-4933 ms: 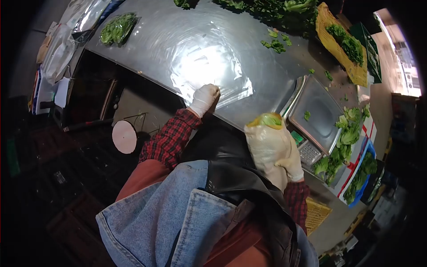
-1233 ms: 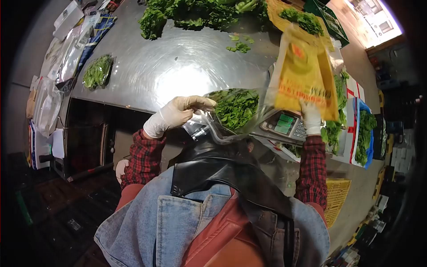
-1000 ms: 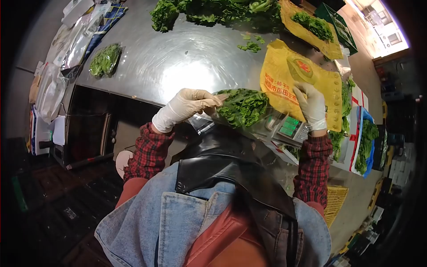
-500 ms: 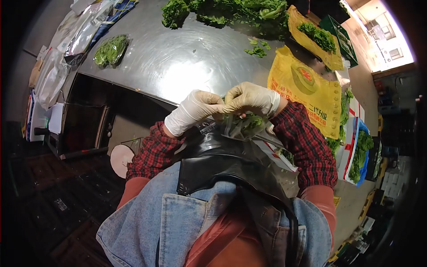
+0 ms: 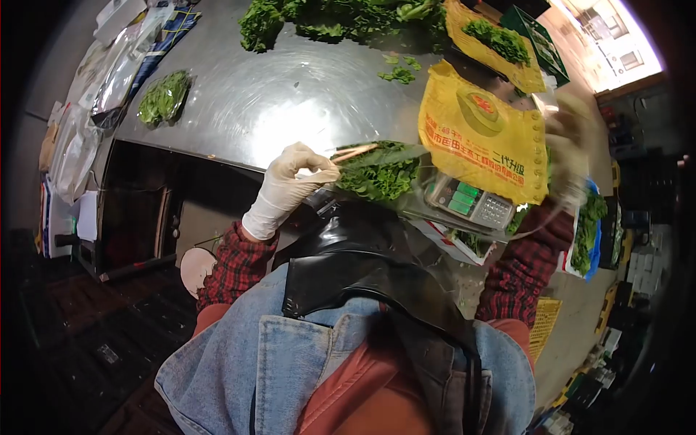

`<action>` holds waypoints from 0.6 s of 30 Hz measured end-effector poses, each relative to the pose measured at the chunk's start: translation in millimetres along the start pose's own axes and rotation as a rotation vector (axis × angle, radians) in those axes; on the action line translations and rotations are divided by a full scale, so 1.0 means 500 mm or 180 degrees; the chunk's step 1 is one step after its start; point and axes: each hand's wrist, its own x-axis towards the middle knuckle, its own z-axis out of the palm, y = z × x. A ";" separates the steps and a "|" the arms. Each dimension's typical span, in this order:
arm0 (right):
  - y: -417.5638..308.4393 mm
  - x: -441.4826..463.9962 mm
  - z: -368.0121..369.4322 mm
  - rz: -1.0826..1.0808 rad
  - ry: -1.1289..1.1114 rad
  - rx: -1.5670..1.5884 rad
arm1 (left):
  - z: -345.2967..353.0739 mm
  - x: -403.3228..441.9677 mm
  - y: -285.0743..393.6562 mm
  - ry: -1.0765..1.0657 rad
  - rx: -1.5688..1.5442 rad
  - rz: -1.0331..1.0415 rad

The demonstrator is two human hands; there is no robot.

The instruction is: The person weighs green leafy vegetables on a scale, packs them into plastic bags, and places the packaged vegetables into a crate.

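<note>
My left hand (image 5: 299, 174), in a white glove, is closed in a pinch at the left end of a clear plastic bag (image 5: 380, 172) of leafy green lettuce. Thin tan strips (image 5: 355, 152) show by its fingertips; what they are I cannot make out. My right hand (image 5: 569, 148) is a gloved blur at the right, beside the yellow printed sack (image 5: 482, 134); its fingers are smeared by motion. Clear film stretches from the bag towards the right arm, across a scale (image 5: 471, 201) with green display panels.
Loose lettuce (image 5: 341, 22) lies along the far side of the metal table (image 5: 217, 80). A packed lettuce bag (image 5: 164, 98) rests on the left, near plastic bags (image 5: 76, 148). A green crate (image 5: 535, 43) stands far right, and boxed greens (image 5: 591, 228) below it.
My hands were together at the bag; my right hand has swept far right while my left moved slightly left. The lettuce bag and the scale now show between them.
</note>
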 end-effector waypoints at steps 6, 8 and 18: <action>0.117 -0.049 0.288 0.0040 -0.1735 0.0469 | 0.028 0.004 -0.012 0.0395 0.0605 0.0766; 0.133 -0.072 0.308 0.0624 -0.1755 0.1531 | 0.057 0.013 -0.017 0.0577 -0.0670 0.0925; 0.178 -0.222 0.426 0.2715 0.0077 0.0604 | 0.078 0.072 -0.097 0.1071 0.0636 -0.1440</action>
